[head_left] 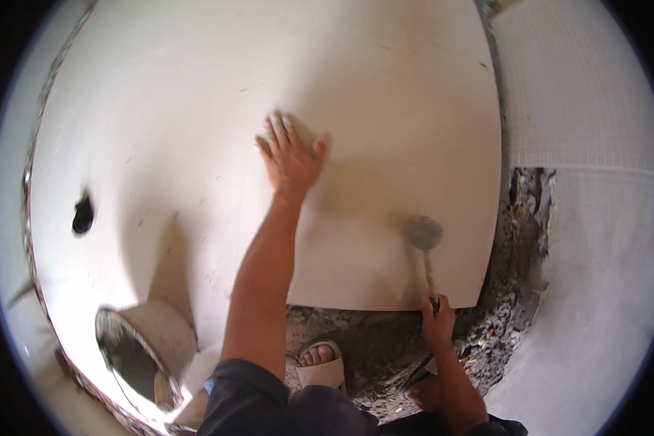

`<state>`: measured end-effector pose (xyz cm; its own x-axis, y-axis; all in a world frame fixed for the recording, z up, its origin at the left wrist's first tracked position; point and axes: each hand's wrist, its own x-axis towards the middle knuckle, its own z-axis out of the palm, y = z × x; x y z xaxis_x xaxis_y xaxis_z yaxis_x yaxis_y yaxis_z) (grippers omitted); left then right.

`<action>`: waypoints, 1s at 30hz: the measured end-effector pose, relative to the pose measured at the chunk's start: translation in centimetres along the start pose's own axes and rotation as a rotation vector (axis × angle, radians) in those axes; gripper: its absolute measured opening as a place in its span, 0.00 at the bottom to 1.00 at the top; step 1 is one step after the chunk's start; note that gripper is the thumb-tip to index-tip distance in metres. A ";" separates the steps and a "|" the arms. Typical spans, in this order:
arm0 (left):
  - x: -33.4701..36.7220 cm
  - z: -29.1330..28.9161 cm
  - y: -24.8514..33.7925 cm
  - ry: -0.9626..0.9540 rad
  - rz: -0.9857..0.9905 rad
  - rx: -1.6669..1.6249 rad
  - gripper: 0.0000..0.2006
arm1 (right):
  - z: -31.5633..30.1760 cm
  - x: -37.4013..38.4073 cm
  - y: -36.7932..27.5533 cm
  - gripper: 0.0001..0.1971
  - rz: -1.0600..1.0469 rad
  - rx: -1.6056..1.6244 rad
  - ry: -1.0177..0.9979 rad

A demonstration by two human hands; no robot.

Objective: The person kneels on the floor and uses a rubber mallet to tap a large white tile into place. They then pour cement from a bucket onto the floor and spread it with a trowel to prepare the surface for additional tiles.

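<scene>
Head cam: nearest, a sandalled foot stood on rough ground, uncovered; 2nd foot partly hidden behind R forearm. Bucket stood near L, base not clearly seen; grey matl. and a wooden handle noted inside. R hand was closed round the grip of a mallet. Mallet head, dark and blurred, was over the near R part of the slab; contact w/ surface could not be determined. L hand lay palm down on mid-slab, fingers spread, gripping nothing.

Progress, as judged: part-done. Slab was down, directly ahead of the person, covering most of the area in view. Outstanding, by appearance: the near edge, where rough ground was exposed, and the broken strip along the near R side. Narrow gap at L edge looked unfilled. Bedding and level under slab could not be verified.

Slab cond.: large, flat, off-white, smooth; edges clean, curved only as per lens. Few small dark marks, approx. L half and far R; no obvs. cracks. Glare near L, broad shadows at centre. Black patch on L, hole or object, could not tell. Beyond strip, R: pale grey sheet, then white grid-patterned sheet farther off.
</scene>
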<state>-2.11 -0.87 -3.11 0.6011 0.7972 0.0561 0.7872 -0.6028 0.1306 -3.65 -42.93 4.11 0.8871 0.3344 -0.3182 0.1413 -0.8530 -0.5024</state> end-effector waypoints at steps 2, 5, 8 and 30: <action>4.1 1.3 3.0 0.029 0.096 0.008 0.40 | 0.0 2.3 -0.4 0.19 0.017 -0.112 0.021; 9.9 2.7 10.0 -0.009 0.287 0.008 0.39 | -0.1 5.8 -1.1 0.18 -0.003 -0.098 -0.016; 15.2 3.2 16.5 -0.059 0.435 0.095 0.38 | 0.0 7.9 -1.3 0.18 -0.056 -0.088 0.011; 18.4 4.7 19.9 0.007 0.513 -0.007 0.35 | -0.3 8.4 -1.1 0.16 0.050 -0.002 -0.015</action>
<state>25.25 1.68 -4.18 0.9091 0.3986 0.1210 0.3897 -0.9164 0.0908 3.75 -39.29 2.28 0.8864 0.2975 -0.3546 0.0981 -0.8694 -0.4842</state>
